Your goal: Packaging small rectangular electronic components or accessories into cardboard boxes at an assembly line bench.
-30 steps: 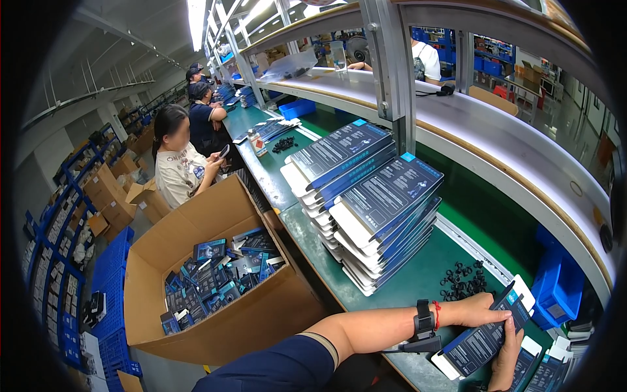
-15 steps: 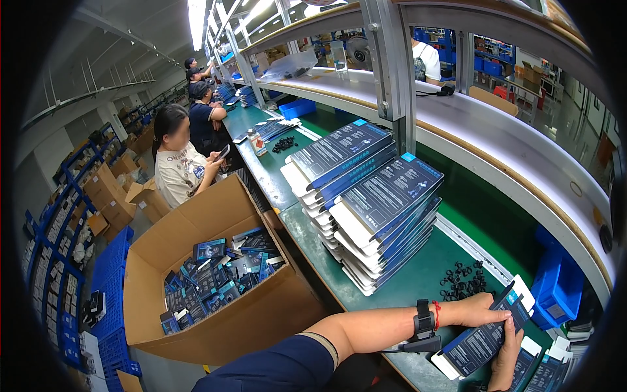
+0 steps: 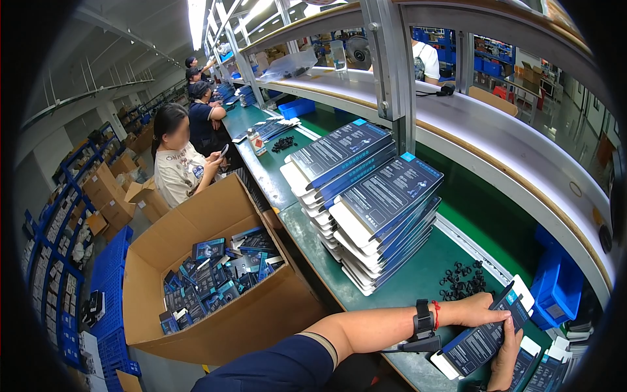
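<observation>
A dark blue printed carton point(image 3: 471, 350) with white end flaps lies slantwise between my hands at the lower right. My left hand point(image 3: 475, 311) grips its upper edge, the thumb on the printed face. On its right side my right hand point(image 3: 507, 356) holds the same carton, fingers wrapped behind and thumb near the left one. Small black plastic parts point(image 3: 462, 281) lie in a loose pile just beyond my left hand. More cartons of this kind point(image 3: 547, 374) lie at the right, partly cut off by the picture's edge.
Tall stacks of flat cartons point(image 3: 392, 195) stand on the green bench point(image 3: 313, 245). A big cardboard box point(image 3: 261, 326) of small dark packages sits left of the bench. A blue bin point(image 3: 558, 287) is at the right, below a shelf point(image 3: 509, 157). A seated person point(image 3: 179, 160) holds a phone.
</observation>
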`<action>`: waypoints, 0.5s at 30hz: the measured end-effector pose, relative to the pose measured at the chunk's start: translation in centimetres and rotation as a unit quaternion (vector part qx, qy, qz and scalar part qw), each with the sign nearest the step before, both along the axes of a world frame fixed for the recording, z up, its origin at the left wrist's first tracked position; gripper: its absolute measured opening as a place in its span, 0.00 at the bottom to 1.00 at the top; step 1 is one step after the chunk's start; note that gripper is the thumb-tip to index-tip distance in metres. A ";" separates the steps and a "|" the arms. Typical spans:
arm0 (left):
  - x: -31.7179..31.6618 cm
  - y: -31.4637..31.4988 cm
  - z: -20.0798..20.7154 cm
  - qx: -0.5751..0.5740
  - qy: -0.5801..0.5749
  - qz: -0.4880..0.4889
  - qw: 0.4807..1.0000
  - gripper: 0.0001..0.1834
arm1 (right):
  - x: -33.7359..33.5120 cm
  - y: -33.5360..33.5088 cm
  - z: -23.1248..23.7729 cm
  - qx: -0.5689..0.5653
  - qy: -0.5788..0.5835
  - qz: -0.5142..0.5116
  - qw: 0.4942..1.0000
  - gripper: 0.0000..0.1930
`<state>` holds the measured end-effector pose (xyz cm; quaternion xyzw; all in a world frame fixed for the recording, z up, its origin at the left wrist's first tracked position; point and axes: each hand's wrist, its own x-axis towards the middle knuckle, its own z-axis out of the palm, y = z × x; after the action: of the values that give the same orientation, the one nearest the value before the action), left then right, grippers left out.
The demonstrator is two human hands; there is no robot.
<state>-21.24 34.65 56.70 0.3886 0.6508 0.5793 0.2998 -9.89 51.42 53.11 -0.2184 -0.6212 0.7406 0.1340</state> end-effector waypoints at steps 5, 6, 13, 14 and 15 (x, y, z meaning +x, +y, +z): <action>0.1 0.2 -0.2 -0.002 0.004 0.006 1.000 0.30 | 0.1 -1.0 0.7 -0.018 0.008 -0.004 1.000 0.29; 0.0 0.2 -0.3 -0.001 0.004 0.005 1.000 0.30 | 0.1 -1.0 0.7 -0.021 0.012 -0.003 1.000 0.29; -0.1 -0.2 0.1 -0.009 0.008 -0.003 1.000 0.30 | 0.0 -1.3 0.9 -0.023 0.012 -0.004 1.000 0.28; -0.1 -0.2 0.4 -0.020 0.010 -0.006 1.000 0.30 | 0.0 -1.0 0.7 -0.023 0.011 -0.004 1.000 0.28; -0.1 -0.2 0.2 -0.020 0.010 -0.006 1.000 0.30 | 0.0 -0.6 0.4 -0.013 0.009 0.000 1.000 0.28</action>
<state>-21.33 34.49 56.92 0.3921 0.6627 0.5605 0.3049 -9.89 50.87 53.49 -0.2129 -0.6104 0.7506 0.1368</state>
